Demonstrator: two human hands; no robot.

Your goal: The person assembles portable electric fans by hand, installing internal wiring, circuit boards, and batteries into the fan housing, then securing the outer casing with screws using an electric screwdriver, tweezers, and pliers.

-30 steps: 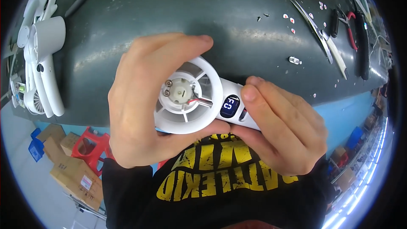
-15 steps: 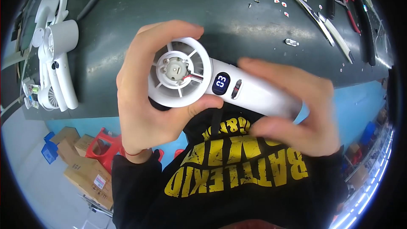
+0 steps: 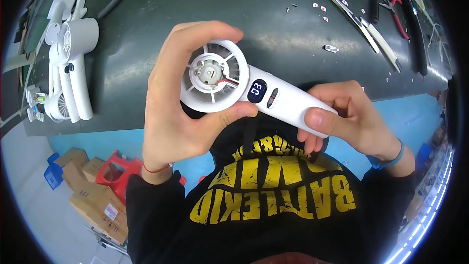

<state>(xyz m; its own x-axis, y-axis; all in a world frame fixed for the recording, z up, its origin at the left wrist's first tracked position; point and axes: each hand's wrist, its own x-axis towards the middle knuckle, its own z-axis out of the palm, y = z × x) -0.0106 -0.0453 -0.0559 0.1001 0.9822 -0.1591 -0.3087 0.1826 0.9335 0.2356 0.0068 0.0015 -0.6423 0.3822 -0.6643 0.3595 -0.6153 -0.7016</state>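
Observation:
Between my hands is a white handheld fan (image 3: 288, 101), held up in front of my chest above the table's near edge. My left hand (image 3: 177, 95) curls around its round head, thumb below and fingers over the top. Inside the open ring the motor, spokes and a red wire show. A small lit display and a slotted switch sit on the handle. My right hand (image 3: 344, 117) grips the handle's lower end, its thumb on the front face and its fingers partly hidden behind.
Several white fan bodies (image 3: 73, 68) lie at the left of the dark table (image 3: 234, 7). At the right are tweezers (image 3: 349, 19), red-handled pliers (image 3: 398, 17) and a small metal part (image 3: 331, 48). Cardboard boxes (image 3: 100, 208) and a red stool (image 3: 117, 171) stand below, at left.
My right hand, blurred and loosely around the handle before, has settled with its thumb pressed on the handle's lower end. My left hand keeps its hold on the fan head.

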